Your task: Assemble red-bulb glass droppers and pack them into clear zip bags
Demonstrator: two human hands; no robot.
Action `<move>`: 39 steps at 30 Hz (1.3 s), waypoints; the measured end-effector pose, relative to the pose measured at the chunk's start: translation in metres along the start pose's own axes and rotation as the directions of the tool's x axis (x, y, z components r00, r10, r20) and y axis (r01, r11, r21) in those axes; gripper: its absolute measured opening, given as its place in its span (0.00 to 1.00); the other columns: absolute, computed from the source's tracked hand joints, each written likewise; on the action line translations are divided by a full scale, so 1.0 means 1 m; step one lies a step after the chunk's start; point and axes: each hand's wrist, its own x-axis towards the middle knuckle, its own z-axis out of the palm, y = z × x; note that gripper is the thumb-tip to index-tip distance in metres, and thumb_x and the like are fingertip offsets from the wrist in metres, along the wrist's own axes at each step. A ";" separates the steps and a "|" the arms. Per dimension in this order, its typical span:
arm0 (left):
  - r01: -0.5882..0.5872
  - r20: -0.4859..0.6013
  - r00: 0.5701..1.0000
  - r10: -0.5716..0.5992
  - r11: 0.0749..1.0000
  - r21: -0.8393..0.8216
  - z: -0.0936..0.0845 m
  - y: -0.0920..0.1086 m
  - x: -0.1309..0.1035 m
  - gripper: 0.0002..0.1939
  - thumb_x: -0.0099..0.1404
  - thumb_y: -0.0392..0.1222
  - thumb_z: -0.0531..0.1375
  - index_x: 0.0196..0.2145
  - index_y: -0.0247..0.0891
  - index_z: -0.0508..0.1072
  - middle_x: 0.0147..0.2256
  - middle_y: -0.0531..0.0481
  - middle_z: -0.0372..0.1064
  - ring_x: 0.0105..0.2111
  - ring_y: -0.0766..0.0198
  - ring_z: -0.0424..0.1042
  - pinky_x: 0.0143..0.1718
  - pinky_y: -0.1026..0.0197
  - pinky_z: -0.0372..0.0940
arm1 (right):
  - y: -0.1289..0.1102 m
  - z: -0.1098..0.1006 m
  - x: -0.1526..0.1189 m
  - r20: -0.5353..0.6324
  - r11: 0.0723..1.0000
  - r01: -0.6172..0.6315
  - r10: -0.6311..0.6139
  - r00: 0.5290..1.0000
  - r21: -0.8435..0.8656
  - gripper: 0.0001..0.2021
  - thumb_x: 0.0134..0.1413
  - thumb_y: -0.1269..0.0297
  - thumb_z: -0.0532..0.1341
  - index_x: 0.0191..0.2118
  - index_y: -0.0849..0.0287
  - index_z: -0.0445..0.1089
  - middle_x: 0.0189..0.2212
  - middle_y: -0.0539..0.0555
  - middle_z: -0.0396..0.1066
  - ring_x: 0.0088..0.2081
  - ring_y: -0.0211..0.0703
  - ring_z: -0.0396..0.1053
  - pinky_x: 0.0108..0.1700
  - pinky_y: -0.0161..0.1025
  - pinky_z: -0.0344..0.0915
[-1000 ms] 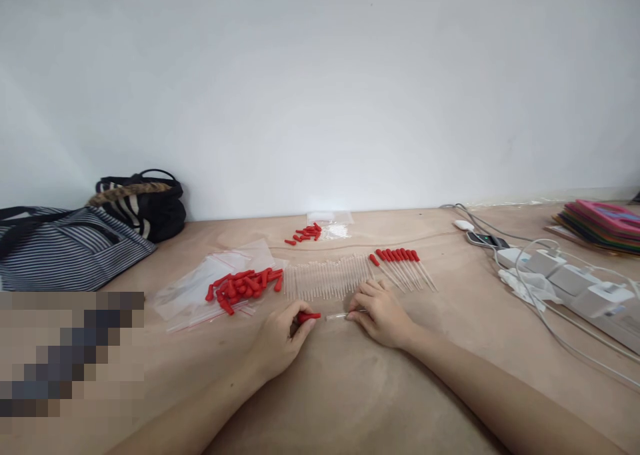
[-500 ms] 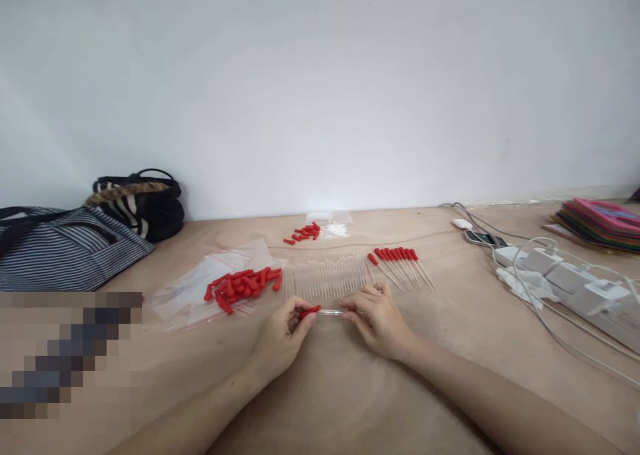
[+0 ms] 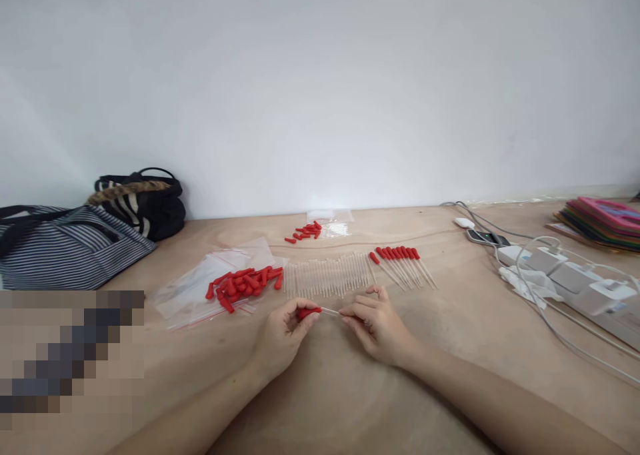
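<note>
My left hand [image 3: 284, 327] pinches a red rubber dropper bulb [image 3: 308, 312] between thumb and fingers. A clear glass dropper tube [image 3: 330, 312] runs from the bulb's mouth to my right hand [image 3: 373, 325], whose thumb and fingertips are closed on its other end. Whether the tube sits inside the bulb or only touches it, I cannot tell. Just beyond my hands lies a row of bare glass tubes [image 3: 325, 276]. To its right are several droppers with red bulbs fitted [image 3: 404, 265]. Loose red bulbs [image 3: 243, 285] are heaped on plastic bags [image 3: 185, 295] to the left.
More red bulbs [image 3: 305, 232] and a clear bag [image 3: 330, 216] lie near the wall. A striped bag [image 3: 75, 248] and a black bag [image 3: 160, 208] stand at left. At right are a power strip with chargers [image 3: 565, 278], white cables and stacked colourful sheets [image 3: 600, 225].
The tube between my hands has tilted, its right end now a little lower. My right fingers have shifted slightly left along it, and the bulb has turned a little in my left hand.
</note>
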 end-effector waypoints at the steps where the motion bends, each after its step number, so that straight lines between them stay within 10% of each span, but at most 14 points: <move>1: 0.003 -0.016 1.000 -0.003 1.000 0.003 0.000 0.001 0.000 0.05 0.57 0.40 0.57 0.32 0.38 0.69 0.29 0.52 0.71 0.30 0.64 0.71 0.33 0.63 0.67 | -0.001 0.001 -0.001 -0.007 1.000 0.015 -0.015 1.000 0.005 0.08 0.54 0.71 0.51 0.33 0.58 0.67 0.25 0.49 0.69 0.27 0.34 0.64 0.45 0.42 0.49; 20: 0.080 -0.004 0.997 -0.082 0.988 -0.135 0.006 0.010 -0.005 0.07 0.52 0.40 0.61 0.29 0.36 0.73 0.25 0.51 0.73 0.25 0.66 0.70 0.26 0.66 0.66 | 0.005 -0.004 0.002 -0.127 0.933 0.312 -0.336 0.933 -0.178 0.12 0.50 0.76 0.49 0.35 0.60 0.67 0.19 0.46 0.62 0.22 0.32 0.57 0.42 0.41 0.48; 39: 0.033 -0.044 0.999 -0.031 0.998 0.061 0.006 0.012 -0.007 0.05 0.51 0.40 0.60 0.25 0.36 0.73 0.19 0.53 0.70 0.19 0.68 0.66 0.21 0.68 0.63 | 0.001 0.006 0.006 -0.091 0.934 0.306 -0.326 0.941 -0.186 0.14 0.43 0.78 0.49 0.32 0.60 0.67 0.20 0.47 0.64 0.23 0.33 0.57 0.42 0.42 0.47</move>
